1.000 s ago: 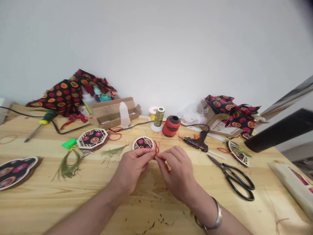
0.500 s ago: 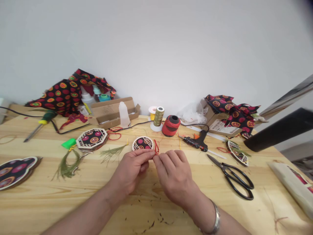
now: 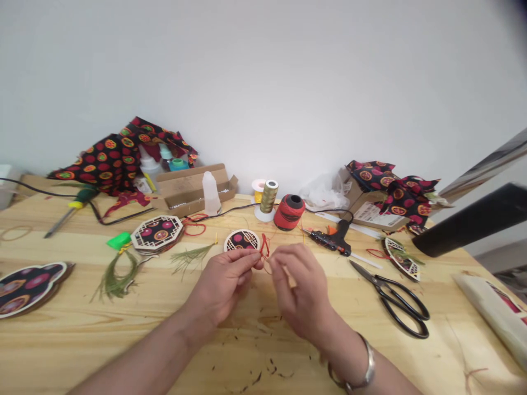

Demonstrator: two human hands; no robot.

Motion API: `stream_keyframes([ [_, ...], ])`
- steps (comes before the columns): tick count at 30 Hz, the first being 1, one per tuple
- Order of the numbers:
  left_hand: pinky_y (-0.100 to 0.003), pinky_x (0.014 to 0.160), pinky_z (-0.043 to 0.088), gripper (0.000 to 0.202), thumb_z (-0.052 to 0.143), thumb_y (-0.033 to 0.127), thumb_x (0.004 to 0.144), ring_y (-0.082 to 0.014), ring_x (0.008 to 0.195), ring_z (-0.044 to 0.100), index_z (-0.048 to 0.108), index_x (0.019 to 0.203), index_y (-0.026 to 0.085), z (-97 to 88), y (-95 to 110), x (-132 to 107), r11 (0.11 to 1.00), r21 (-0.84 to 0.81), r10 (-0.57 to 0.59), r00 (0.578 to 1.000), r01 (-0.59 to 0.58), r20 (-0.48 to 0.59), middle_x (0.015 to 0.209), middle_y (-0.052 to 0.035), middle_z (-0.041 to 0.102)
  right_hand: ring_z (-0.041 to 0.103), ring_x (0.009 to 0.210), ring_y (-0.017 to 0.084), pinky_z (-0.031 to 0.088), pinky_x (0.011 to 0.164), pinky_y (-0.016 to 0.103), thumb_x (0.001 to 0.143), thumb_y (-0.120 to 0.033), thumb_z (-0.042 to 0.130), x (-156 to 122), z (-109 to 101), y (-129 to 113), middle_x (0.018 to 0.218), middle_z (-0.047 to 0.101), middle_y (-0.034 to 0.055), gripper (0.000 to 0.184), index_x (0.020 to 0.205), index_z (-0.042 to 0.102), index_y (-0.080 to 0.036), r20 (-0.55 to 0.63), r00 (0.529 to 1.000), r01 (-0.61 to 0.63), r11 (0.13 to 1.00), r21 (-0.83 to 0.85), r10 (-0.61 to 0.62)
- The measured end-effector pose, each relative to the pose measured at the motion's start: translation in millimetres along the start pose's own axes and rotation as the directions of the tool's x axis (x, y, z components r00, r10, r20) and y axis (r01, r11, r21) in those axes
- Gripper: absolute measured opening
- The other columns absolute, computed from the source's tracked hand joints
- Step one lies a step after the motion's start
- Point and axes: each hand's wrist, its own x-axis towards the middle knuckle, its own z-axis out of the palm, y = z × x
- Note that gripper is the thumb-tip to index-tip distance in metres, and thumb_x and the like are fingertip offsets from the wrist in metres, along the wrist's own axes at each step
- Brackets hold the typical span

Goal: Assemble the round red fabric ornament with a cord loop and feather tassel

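The left hand (image 3: 222,281) pinches thin red cord (image 3: 264,245), which could tangle or slip if that pinch eases; whether the curled right hand (image 3: 301,295) grips any, I cannot tell.

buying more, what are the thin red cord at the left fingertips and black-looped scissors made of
Thin red cord: probably textile fibre, cotton or synthetic unclear; matte, loosely bent. Black-looped scissors: likely steel, dull-grey blades; glossy loops, perhaps painted.
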Motion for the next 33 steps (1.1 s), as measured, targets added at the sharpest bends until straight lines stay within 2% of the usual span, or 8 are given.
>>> stream_keyframes([
  [2, -0.012, 0.038, 0.020, 0.017, 0.076, 0.022, 0.060, 0.0009, 0.039, 0.034, 0.071, 0.071, 0.011, -0.3, 0.1, 0.0, 1.000, 0.030, -0.006, 1.000, 0.005, 0.021, 0.060, -0.0029, 0.065, 0.055, 0.074, 0.015, 0.044, 0.069, 0.030, 0.088, -0.022, 0.045, 4.5, 1.0, 5.7, 0.079, 0.062, 0.0054, 0.016, 0.082, 0.059, -0.016, -0.007, 0.948, -0.306, 0.921, 0.243, 0.317],
  [5, -0.013, 0.038, 0.019, 0.016, 0.075, 0.022, 0.061, 0.0016, 0.038, 0.032, 0.071, 0.072, 0.011, -0.1, 0.0, -0.3, 0.998, 0.054, -0.027, 0.998, 0.025, 0.048, 0.060, -0.0023, 0.064, 0.056, 0.067, 0.014, 0.044, 0.065, 0.027, 0.085, -0.034, 0.050, 9.3, 4.6, 11.5, 0.074, 0.063, 0.0037, 0.022, 0.077, 0.059, -0.016, 0.263, 0.765, -0.627, 0.588, 0.511, 0.588],
  [8, -0.014, 0.038, 0.018, 0.016, 0.075, 0.023, 0.061, 0.0017, 0.037, 0.031, 0.072, 0.070, 0.011, 0.0, 0.1, -0.7, 0.998, 0.056, -0.032, 0.997, 0.028, 0.066, 0.058, -0.0012, 0.062, 0.056, 0.062, 0.011, 0.042, 0.060, 0.024, 0.076, -0.038, 0.063, 10.5, 7.8, 11.7, 0.068, 0.065, 0.0018, 0.024, 0.074, 0.059, -0.015, 0.467, 0.669, -0.716, 0.335, 0.613, 0.578],
  [11, -0.014, 0.038, 0.017, 0.014, 0.076, 0.023, 0.060, 0.0012, 0.038, 0.031, 0.072, 0.068, 0.011, -0.3, 0.2, -1.2, 0.999, 0.040, -0.029, 0.995, 0.025, 0.091, 0.055, -0.0005, 0.060, 0.055, 0.059, 0.009, 0.038, 0.056, 0.021, 0.064, -0.034, 0.075, 9.8, 8.7, 11.2, 0.065, 0.065, 0.0006, 0.028, 0.075, 0.059, -0.014, 0.528, 0.626, -0.735, 0.206, 0.646, 0.574],
  [17, -0.015, 0.039, 0.018, 0.012, 0.074, 0.022, 0.063, 0.0013, 0.038, 0.031, 0.071, 0.067, 0.011, -1.5, -1.3, -1.8, 0.998, 0.034, -0.050, 0.990, 0.045, 0.133, 0.057, -0.0007, 0.061, 0.053, 0.055, 0.007, 0.036, 0.053, 0.020, 0.059, -0.029, 0.080, 6.8, 9.6, 17.8, 0.065, 0.064, -0.0002, 0.035, 0.082, 0.059, -0.013, 0.655, 0.549, -0.750, -0.040, 0.661, 0.520],
  [20, -0.015, 0.039, 0.017, 0.012, 0.075, 0.021, 0.062, 0.0012, 0.038, 0.031, 0.070, 0.067, 0.011, -1.9, -1.3, -1.3, 0.997, 0.019, -0.072, 0.988, 0.070, 0.140, 0.057, -0.0008, 0.061, 0.054, 0.057, 0.008, 0.036, 0.054, 0.020, 0.057, -0.025, 0.080, 6.6, 10.1, 19.0, 0.066, 0.064, 0.0005, 0.036, 0.084, 0.060, -0.012, 0.669, 0.557, -0.735, -0.083, 0.673, 0.493],
  [28, -0.015, 0.039, 0.016, 0.012, 0.075, 0.020, 0.061, 0.0018, 0.037, 0.028, 0.069, 0.066, 0.011, 0.1, 1.4, -0.6, 0.994, -0.005, -0.111, 0.983, 0.113, 0.146, 0.056, 0.0006, 0.059, 0.050, 0.053, 0.007, 0.034, 0.051, 0.020, 0.060, -0.025, 0.077, 9.4, 4.3, 20.0, 0.066, 0.064, 0.0008, 0.033, 0.086, 0.060, -0.013, 0.648, 0.588, -0.741, 0.002, 0.671, 0.483],
  [33, -0.015, 0.039, 0.017, 0.012, 0.076, 0.019, 0.061, 0.0023, 0.036, 0.029, 0.069, 0.065, 0.011, 0.6, 1.3, -1.0, 0.993, -0.013, -0.118, 0.985, 0.121, 0.128, 0.057, -0.0002, 0.062, 0.051, 0.053, 0.007, 0.035, 0.052, 0.020, 0.061, -0.025, 0.076, 10.9, 0.2, 22.3, 0.067, 0.063, 0.0001, 0.034, 0.090, 0.062, -0.014, 0.617, 0.558, -0.757, 0.035, 0.652, 0.555],
])
